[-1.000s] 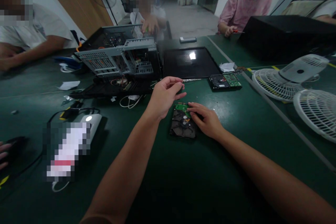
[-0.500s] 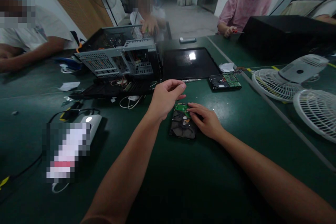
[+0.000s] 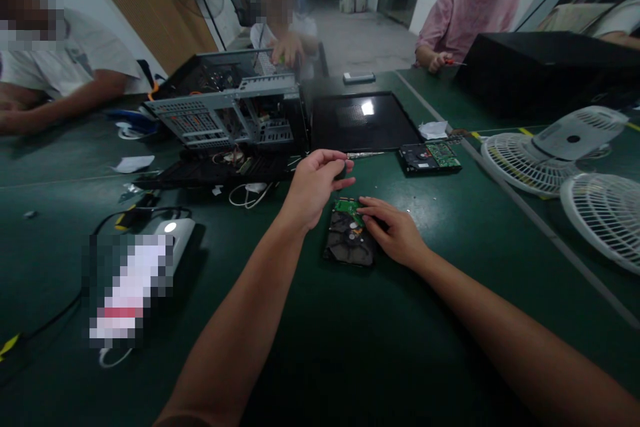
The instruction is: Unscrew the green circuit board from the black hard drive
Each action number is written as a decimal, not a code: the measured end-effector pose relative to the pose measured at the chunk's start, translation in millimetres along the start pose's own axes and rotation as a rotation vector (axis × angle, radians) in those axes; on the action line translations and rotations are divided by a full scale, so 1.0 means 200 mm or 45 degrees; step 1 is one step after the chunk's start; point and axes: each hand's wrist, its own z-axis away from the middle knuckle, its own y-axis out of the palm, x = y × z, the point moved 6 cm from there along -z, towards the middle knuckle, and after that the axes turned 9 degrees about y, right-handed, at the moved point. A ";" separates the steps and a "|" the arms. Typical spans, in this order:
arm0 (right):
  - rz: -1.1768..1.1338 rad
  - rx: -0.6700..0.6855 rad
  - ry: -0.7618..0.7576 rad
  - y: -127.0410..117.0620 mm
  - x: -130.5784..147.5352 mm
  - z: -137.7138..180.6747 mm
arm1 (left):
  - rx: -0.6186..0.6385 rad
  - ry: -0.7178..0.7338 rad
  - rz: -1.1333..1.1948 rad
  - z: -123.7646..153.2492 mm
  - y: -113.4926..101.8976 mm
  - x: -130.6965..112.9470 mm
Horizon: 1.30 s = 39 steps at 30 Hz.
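A hard drive [image 3: 349, 238] lies on the green table in front of me, its green circuit board at the far end. My right hand [image 3: 393, 230] is at its right side, closed against the drive, with thumb and fingertips touching the board end. Just above and to the left of the drive, my left hand [image 3: 320, 187] is raised in a pinch. Something small and dark shows between its thumb and fingers, too unclear to name. A second hard drive [image 3: 430, 157] lies farther back on the right.
An opened computer case [image 3: 225, 113] stands at the back left, beside a black side panel [image 3: 360, 120]. White fans [image 3: 600, 213] lie at right, near a black case [image 3: 545, 70]. A white power bank-like device [image 3: 183, 240] is at left. Several people sit around the table.
My left fingers have shifted slightly, and a small dark shape now shows in the pinch. My right hand and the drive stay in place.
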 end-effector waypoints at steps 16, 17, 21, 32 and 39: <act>-0.004 0.008 0.023 0.00 0.01 0.00 | 0.179 0.142 -0.338 0.00 -0.01 0.00; -0.001 0.009 0.023 0.00 0.01 0.00 | 0.178 0.138 -0.330 0.00 -0.01 -0.01; 0.001 0.005 0.020 0.00 0.01 0.00 | 0.102 0.090 -0.181 0.00 0.00 -0.01; -0.016 -0.001 0.023 0.00 0.01 0.00 | 0.157 0.156 -0.307 0.01 0.01 0.03; -0.005 0.020 0.019 0.00 0.00 0.00 | 0.091 0.146 -0.249 0.00 -0.02 0.00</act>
